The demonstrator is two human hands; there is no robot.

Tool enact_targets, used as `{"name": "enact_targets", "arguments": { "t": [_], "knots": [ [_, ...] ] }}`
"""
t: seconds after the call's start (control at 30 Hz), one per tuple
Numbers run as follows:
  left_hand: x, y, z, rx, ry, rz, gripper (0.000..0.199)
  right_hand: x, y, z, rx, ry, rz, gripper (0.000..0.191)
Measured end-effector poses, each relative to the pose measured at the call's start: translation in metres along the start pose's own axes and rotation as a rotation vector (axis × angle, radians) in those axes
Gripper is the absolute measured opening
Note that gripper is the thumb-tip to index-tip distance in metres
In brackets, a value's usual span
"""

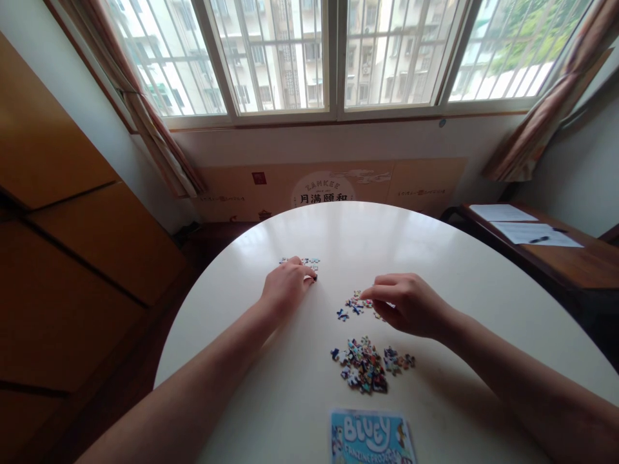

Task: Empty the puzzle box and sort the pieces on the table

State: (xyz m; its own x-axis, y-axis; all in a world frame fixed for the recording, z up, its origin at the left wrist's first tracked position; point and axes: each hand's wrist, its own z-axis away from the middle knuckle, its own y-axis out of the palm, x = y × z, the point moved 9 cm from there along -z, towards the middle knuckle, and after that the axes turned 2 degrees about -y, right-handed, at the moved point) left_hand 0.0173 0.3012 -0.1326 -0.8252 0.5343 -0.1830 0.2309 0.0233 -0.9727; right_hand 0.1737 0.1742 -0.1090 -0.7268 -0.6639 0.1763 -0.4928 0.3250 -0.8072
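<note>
My left hand [287,283] rests at a partly joined group of puzzle pieces [312,262] on the white round table [217,361]. A small dark piece [314,278] shows at its fingertips. Over a small group of loose puzzle pieces [356,303], my right hand [411,303] is bent with its fingertips low among them; whether it pinches one is hidden. Nearer to me lies a larger pile of mixed puzzle pieces [365,364]. Below that pile is a blue card [371,438] with "Bluey" printed on it.
Beyond the table stand a printed panel [425,183] and a barred window [333,64] with curtains. A wooden desk [587,264] at the right holds papers [532,233] and a dark pen. Brown cabinets [87,258] fill the left side.
</note>
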Motion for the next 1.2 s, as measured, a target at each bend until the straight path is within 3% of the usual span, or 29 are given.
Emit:
{"name": "enact_targets", "arguments": {
  "t": [0.33,0.43,0.6,0.7,0.83,1.2],
  "knots": [
    [0.000,-0.003,0.000,-0.033,0.014,0.014,0.019,0.025,0.028,-0.001,0.297,-0.055,-0.091,0.040],
    [-0.011,-0.010,0.006,-0.025,0.131,0.052,0.014,0.031,0.032,0.000,0.380,-0.048,-0.129,0.043],
    [-0.054,-0.010,0.037,0.295,0.535,0.228,0.005,0.032,0.035,0.001,0.459,-0.023,-0.176,0.040],
    [-0.070,-0.009,0.053,0.430,0.625,0.271,0.006,0.026,0.034,0.001,0.460,0.001,-0.156,0.041],
    [-0.083,0.003,0.062,0.516,0.645,0.264,0.015,0.016,0.033,0.001,0.437,0.031,-0.083,0.040],
    [-0.079,0.004,0.057,0.475,0.611,0.233,0.008,0.002,0.035,0.005,0.454,0.087,-0.006,0.031]
  ]
}}
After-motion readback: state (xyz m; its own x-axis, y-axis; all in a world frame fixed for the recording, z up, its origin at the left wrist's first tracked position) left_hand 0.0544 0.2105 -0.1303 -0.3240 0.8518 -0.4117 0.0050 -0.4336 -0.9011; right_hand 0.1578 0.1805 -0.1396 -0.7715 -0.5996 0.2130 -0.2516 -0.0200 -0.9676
